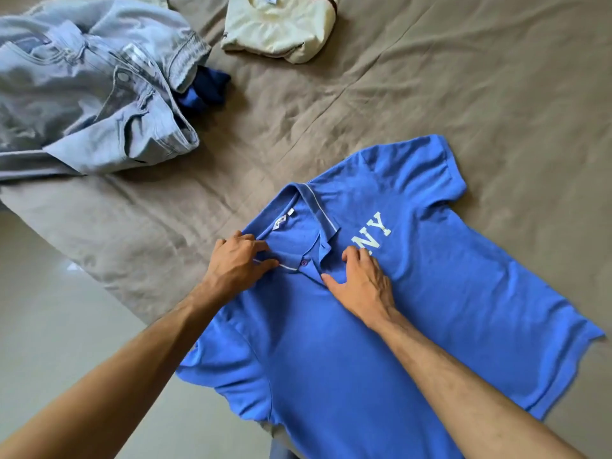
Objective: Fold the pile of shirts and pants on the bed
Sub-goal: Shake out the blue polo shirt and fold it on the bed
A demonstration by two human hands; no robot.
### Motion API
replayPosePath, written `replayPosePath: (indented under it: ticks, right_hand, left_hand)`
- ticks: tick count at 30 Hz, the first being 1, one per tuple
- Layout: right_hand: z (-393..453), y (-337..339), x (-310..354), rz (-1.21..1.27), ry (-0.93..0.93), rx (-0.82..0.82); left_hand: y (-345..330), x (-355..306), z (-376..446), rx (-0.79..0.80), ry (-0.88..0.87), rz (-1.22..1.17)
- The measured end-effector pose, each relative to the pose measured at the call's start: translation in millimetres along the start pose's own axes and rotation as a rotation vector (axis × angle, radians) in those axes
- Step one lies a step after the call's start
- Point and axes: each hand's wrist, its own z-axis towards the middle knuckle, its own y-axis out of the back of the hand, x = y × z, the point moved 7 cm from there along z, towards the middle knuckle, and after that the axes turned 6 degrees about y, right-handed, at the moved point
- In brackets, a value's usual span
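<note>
Bare bed sheet (265, 134) lies open between jeans (92, 91) and blue polo (381, 309)

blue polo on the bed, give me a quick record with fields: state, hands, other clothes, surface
state: blue polo shirt spread flat, front up, collar open, not yet folded
left hand: left hand grips the collar's left side
right hand: right hand rests with curled fingers on the chest beside the placket
folded: cream shirt at the far edge
unfolded: light denim jeans in a heap, dark blue garment poking out beneath
surface: taupe bedsheet, creased
</note>
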Motion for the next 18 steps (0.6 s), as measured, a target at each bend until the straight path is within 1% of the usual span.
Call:
replayPosePath:
  ticks: [2,4,6,8,10,11,13,15,17,18]
  right_hand:
    - [7.0,0.4,12.9,-0.092,0.033,0.005]
    - [15.1,1.6,23.8,-0.097,0.008,-0.013]
    - [24.7,3.0,27.8,-0.094,-0.051,-0.008]
    - [33.7,5.4,32.1,-0.093,-0.035,0.008]
    - [41.4,9.5,31.1,0.052,0.000,-0.016]
    - [44.7,9.9,27.1,0.151,-0.011,-0.028]
    - [45.7,10.5,10.6,0.386,-0.120,-0.064]
    - [41.4,15.5,-8.0,0.613,-0.255,-0.134]
    - [34.4,19.3,-24.6,0.740,-0.337,-0.165]
    - [31.8,21.0,-27.8,0.773,-0.337,-0.166]
  left_hand:
    - [1.0,-13.6,-5.1,-0.079,-0.103,0.041]
    - [-3.6,-27.7,-9.2,-0.108,-0.233,0.081]
    - [-10.4,-43.0,-11.3,-0.077,-0.330,0.120]
    - [-16.5,-54.0,-10.0,0.009,-0.346,0.109]
    - [-24.9,-58.8,-4.3,0.139,-0.303,0.015]
    - [-24.1,-58.0,-2.3,0.161,-0.275,-0.058]
    - [-19.6,-50.4,4.1,0.141,-0.188,-0.226]
    - [-15.6,-40.1,9.5,0.110,-0.051,-0.362]
    - [-11.6,-37.5,12.2,0.091,0.044,-0.392]
    - [-11.5,-39.0,13.9,0.090,0.060,-0.379]
